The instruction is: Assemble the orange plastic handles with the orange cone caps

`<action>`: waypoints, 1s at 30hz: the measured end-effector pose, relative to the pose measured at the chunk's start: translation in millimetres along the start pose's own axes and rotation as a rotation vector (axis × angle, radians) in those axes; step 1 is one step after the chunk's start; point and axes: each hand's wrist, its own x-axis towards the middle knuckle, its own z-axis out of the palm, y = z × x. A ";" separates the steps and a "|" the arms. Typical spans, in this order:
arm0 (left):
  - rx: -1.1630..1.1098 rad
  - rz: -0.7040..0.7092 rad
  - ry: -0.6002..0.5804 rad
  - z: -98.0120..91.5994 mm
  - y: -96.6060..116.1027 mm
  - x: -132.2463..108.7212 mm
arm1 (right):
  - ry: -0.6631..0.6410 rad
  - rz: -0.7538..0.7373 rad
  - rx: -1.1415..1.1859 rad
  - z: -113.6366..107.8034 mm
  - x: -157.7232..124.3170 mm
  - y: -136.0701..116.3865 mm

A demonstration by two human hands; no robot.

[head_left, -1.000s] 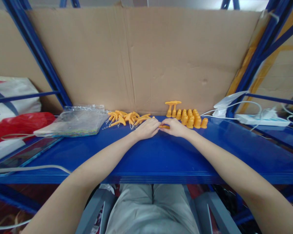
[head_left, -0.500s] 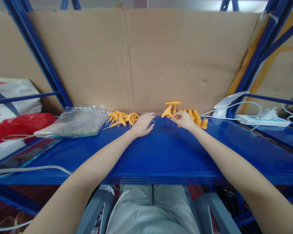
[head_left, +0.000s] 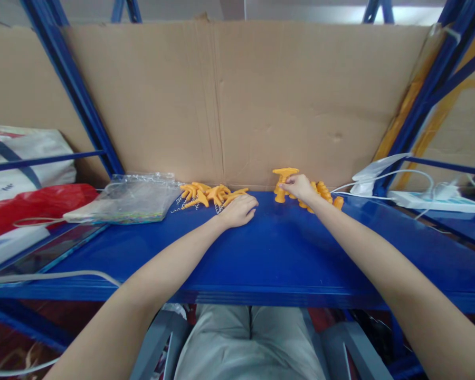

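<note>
My left hand lies on the blue shelf with its fingers loosely bent and the thumb a little apart, holding nothing. Just behind and left of it is a pile of orange hand-shaped pieces with thin, curly metal chains. My right hand is closed in a pinch at the stem of an orange T-shaped piece, near the cardboard. Its fingers partly hide the stem. Beside and behind the right wrist stand several ribbed orange pieces, partly covered by the hand and forearm.
A cardboard sheet backs the blue shelf. Clear plastic bags and a red bag lie on the left. A white power strip with cables is at the right, near a blue upright.
The orange piece in my right hand has gone from tilted at the left to upright among the standing pieces. My left hand has drawn back slightly, its fingers more bent, uncovering more of the pile.
</note>
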 end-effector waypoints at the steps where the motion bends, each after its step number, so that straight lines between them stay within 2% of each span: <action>1: -0.006 -0.001 0.001 -0.4 -0.1 -0.1 | 0.012 0.006 -0.020 3.8 5.8 -2.9; 5: -0.005 -0.016 -0.013 -2.4 2.0 -0.1 | 0.066 0.035 -0.088 20.4 26.5 -14.7; 9: 0.008 -0.033 -0.045 -5.9 5.9 0.7 | 0.025 0.092 -0.147 33.3 37.8 -23.3; 16: 0.019 -0.030 -0.066 -8.8 7.6 1.8 | 0.014 0.167 -0.201 45.9 45.3 -19.6; 22: 0.007 -0.041 -0.091 -8.7 7.9 2.7 | 0.004 0.159 -0.211 52.2 48.9 -12.6; 30: 0.013 -0.049 -0.109 -11.1 10.3 3.4 | -0.001 0.189 -0.218 59.3 48.7 -15.1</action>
